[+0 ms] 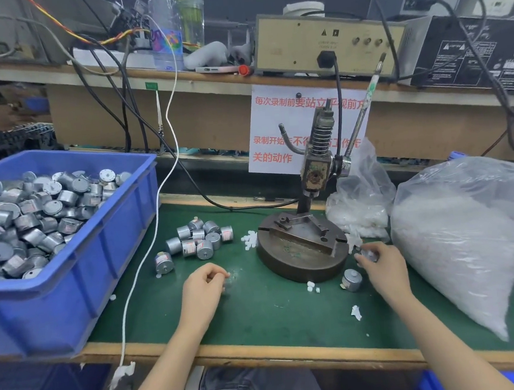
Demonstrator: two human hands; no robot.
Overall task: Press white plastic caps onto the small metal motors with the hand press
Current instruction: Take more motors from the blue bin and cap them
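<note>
Motor (370, 254) first: my right grip (384, 264) has its fingers curled round one small silver can, held just off the right edge of the hand press (303, 252) base. I judge it stiff, smooth-walled and weighty for so small a thing, so it should not crush but could slip or roll. The curved side wall is the place to hold it, leaving the shaft end bare for the cap.

My left grip (206, 286) lies on the green surface (259, 317) with fingers bent toward the thumb, beside a few white specks; whether it pinches a cap I cannot tell.

A loose motor (352, 279) sits on the surface just beside my right grip, with a few white caps (312, 287) near it at the base's front. A pile of caps (250, 240) lies just beside the base's left edge, and a cluster of motors (199, 238) lies beyond that. The caps look feather-light and tiny, apt to scatter, and best taken between fingertips.

Further left the blue bin (71, 271) is heaped with motors; to the right a clear bag (468, 233) holds white pieces, likely caps. I see no motor on the press's plate, and its lever (363, 115) stands raised.
</note>
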